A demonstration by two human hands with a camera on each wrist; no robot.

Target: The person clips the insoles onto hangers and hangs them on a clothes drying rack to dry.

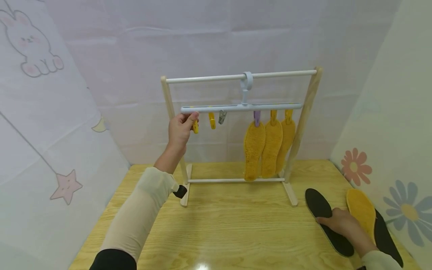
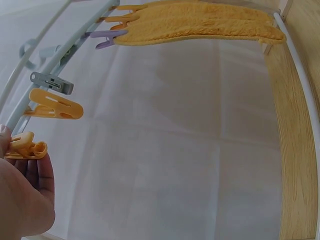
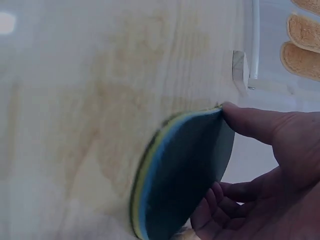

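The left hand [image 1: 180,129] was raised to the clip hanger [image 1: 241,108], thumb and fingers pinching the yellow clip [image 2: 26,147] at its left end. The right hand [image 1: 341,222] lay low on the wooden table [image 1: 236,225], fingers curled around the edge of a black-backed insole [image 1: 325,221], lifting it slightly off the surface. Just beside it lay a yellow insole [image 1: 361,208] over another dark one [image 1: 388,238]. Three yellow insoles [image 1: 266,148] hung clipped at the hanger's right end, inside the wooden rack [image 1: 305,123]. Two spare clips [image 1: 216,118] hung between them and the left hand.
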